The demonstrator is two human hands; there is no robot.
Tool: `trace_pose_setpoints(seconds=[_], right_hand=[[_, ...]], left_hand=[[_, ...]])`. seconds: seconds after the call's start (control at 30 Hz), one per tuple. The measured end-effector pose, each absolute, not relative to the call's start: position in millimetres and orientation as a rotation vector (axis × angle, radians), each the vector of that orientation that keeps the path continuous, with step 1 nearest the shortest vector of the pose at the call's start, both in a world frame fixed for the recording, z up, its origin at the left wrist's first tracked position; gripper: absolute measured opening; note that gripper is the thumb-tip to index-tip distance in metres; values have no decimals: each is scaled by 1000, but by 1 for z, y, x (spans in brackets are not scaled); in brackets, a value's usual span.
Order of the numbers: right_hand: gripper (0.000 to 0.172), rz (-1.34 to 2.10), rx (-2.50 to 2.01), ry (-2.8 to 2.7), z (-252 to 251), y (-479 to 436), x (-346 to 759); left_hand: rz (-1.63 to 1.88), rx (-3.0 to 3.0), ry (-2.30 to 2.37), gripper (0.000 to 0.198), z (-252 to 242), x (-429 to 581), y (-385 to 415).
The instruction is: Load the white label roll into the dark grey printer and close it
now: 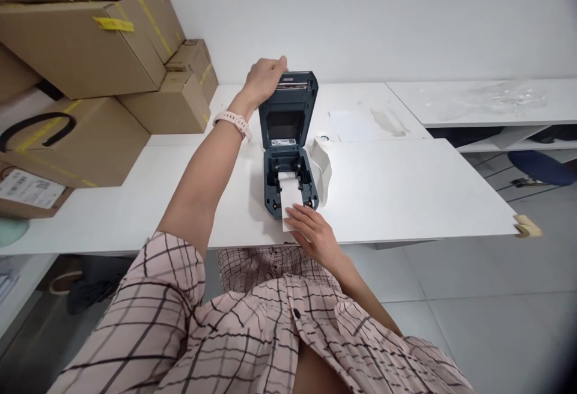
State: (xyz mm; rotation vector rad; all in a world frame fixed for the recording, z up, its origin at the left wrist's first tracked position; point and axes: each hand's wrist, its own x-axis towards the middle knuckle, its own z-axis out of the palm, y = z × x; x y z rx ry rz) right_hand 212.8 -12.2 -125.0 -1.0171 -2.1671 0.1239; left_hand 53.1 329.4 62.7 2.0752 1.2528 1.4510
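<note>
A dark blue-grey label printer [270, 187] stands on the white table with its lid [288, 103] raised. My left hand [265, 78] grips the top edge of that lid; its fingertips are partly hidden behind it. White label paper [290, 196] runs out of the printer's middle and over its front edge. On the paper's front end lie the fingers of my right hand [315, 232], stretched out and close together, with the thumb hidden underneath. A curled strip of label backing [321, 169] rests against the printer's right side.
Cardboard boxes [81, 45] with yellow tape are stacked on the left of the table [406, 196]. Crumpled clear plastic [509, 96] lies at the far right. A brown corner guard [527, 226] covers the table's corner, and a blue stool [543, 167] stands beyond it.
</note>
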Motion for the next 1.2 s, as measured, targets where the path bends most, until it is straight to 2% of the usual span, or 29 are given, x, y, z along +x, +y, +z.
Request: trace_pose_setpoints(seconds=[0.1,0.23,0.33,0.43,0.6,0.77,1.0,1.1,1.2], right_hand=[[35,111,-947,-2049,-123,-20,214],[36,-63,-978,-1692,-116,-26,224],[31,-103,-1134,-1477,-108,-21,233],[33,106,-1252,-1361,-106,-6,235],[52,532,-1304,-1366,-118,36,220],[64,604,-1328,-1414,-128,55,207],[61,560,-1296,-1426,-128,54,207],[58,479,-1267,-1437,-121,54,204],[49,368,-1231,-1493,-115,52,201]], left_hand=[[1266,2225,1121,83,38,48,291],[1488,2221,983,44,-11,38,180],[1424,2330,992,35,-53,35,102],[1357,2380,1017,33,-93,33,61],[1403,2356,1078,38,-133,33,45],[1421,2220,1159,45,-147,39,42],[1453,2150,1245,48,-153,44,45],[1449,2147,1259,43,-150,37,23],[1617,1910,1467,38,-153,27,-10]])
